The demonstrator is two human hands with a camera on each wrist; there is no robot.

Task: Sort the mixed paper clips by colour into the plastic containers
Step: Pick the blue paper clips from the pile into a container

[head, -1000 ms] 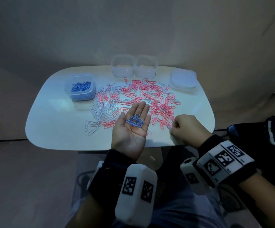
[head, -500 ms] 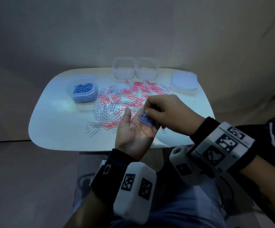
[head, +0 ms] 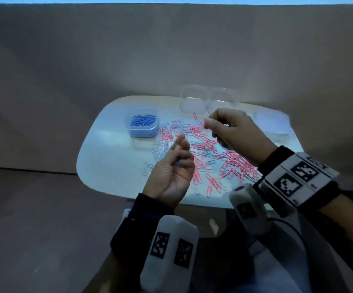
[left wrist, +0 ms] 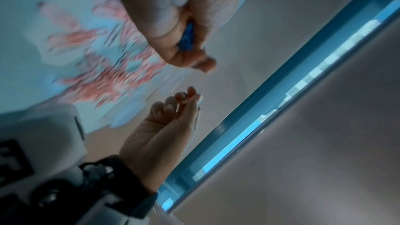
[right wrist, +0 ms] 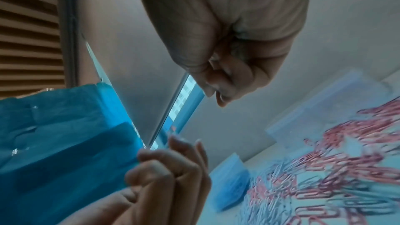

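Note:
Pink and white paper clips (head: 209,149) lie mixed in a pile on the white table (head: 108,157). A clear container (head: 142,132) at the left of the pile holds blue clips (head: 142,120). My left hand (head: 182,153) hovers palm up over the near side of the pile, its fingers curled round a small bunch of blue clips (left wrist: 187,37). Over the far side of the pile, my right hand (head: 208,123) hangs with curled fingers, thumb and forefinger tips together. I see no clip between them.
Two empty clear containers (head: 193,102) (head: 224,101) stand side by side at the table's far edge. Clear lids (head: 273,125) lie stacked at the far right. The table's left part is bare. A plain wall rises behind.
My right hand has left my left palm and moved out over the far side of the pile. My left fingers have curled round the blue clips.

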